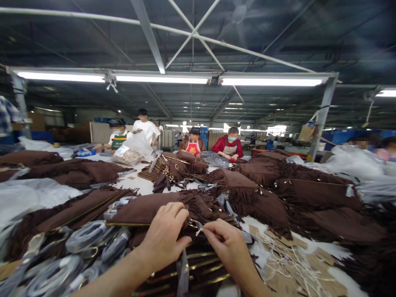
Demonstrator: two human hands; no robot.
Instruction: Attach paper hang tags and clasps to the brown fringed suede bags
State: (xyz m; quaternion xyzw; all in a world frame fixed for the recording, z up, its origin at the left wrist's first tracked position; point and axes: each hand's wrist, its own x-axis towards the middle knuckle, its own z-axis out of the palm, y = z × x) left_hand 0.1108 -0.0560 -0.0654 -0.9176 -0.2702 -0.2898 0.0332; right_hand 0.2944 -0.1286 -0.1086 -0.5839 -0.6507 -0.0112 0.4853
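A brown fringed bag [139, 208] with a gold zip lies in front of me on a stack of similar bags. My left hand [167, 231] is closed over its right part, fingers bent on the fabric and thumb at the lower edge. Just right of it, my right hand [227, 239] pinches a small white string [199, 230] beside the bag's metal clasp [192, 222]. What lies inside the pinch is partly hidden by the fingers. Below both hands, gold zips [201, 266] of stacked bags show.
Cardboard tags with white strings [293, 260] lie at right. Plastic-wrapped coiled straps [86, 236] are heaped at left. More brown fringed bags [321, 196] cover the table on both sides. Several people work across the table, near a clear plastic bag [126, 154]. Lamps hang overhead.
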